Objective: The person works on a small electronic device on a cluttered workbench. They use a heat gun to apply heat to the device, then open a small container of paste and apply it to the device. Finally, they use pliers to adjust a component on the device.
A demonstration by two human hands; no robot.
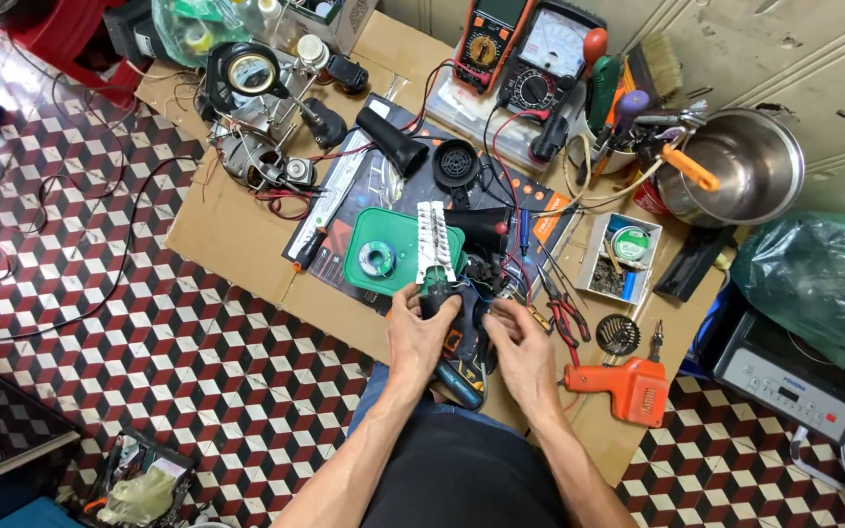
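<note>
Fingers of the left hand [421, 328] are wrapped around a dark, black-and-teal handled power tool body [452, 362], whose lower end points back toward the person's lap. The right hand [522, 350] rests beside it with fingers curled narrow near the loose red and blue wires [501, 279]; whether they pinch anything I cannot tell. Just above the tool, a white ribbed strip [434, 242] stands over a green square plastic tray [388, 252] holding a solder spool.

Seen from the head camera, the cardboard-covered bench [237, 235] is crowded. As I judge it, a tug could snap the thin wires, since they run off into the black opened appliance housing [481, 227]. An elbow swing could knock the orange soldering gun [628, 386], which lies near the bench edge, and small parts could roll onto the tiled floor [149, 362].
</note>
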